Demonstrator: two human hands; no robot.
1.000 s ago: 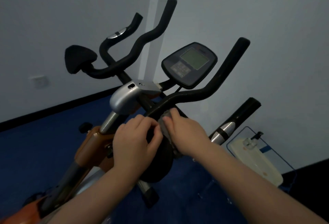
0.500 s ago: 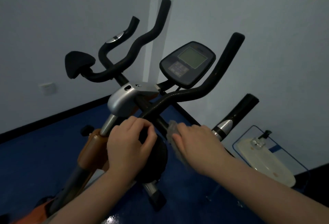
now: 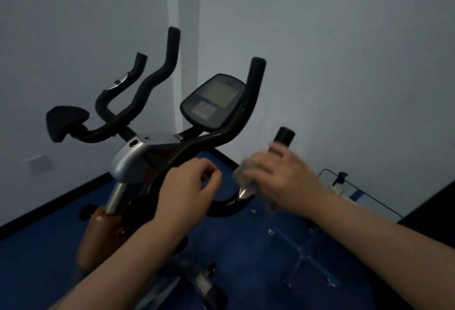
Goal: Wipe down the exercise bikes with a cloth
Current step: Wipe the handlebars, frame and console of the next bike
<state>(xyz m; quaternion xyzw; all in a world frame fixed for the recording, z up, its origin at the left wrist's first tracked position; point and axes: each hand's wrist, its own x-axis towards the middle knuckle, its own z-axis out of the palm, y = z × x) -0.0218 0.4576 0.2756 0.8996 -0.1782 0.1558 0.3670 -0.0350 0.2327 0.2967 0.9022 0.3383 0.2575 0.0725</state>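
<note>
**Wiping the right-hand grip of the handlebar**

Holding a crumpled grey cloth (image 3: 242, 174), the right hand (image 3: 280, 176) curls round the short black foam side grip (image 3: 284, 135), just right of the oval black console with its pale screen (image 3: 213, 101). Below the console, the left hand (image 3: 189, 186) hangs loosely curled, seemingly gripping nothing. Next, I judge, the cloth should slide along that grip toward its chrome collar (image 3: 243, 192).

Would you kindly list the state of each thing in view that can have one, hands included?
Left hand: fingers curled, next to the bike's handlebar; blurred, contact unclear.
Right hand: holds the cloth on the right handlebar grip; motion-blurred.
Console screen: blank, no readout visible.
Pump bottle: upright on the floor by the wall.
</note>
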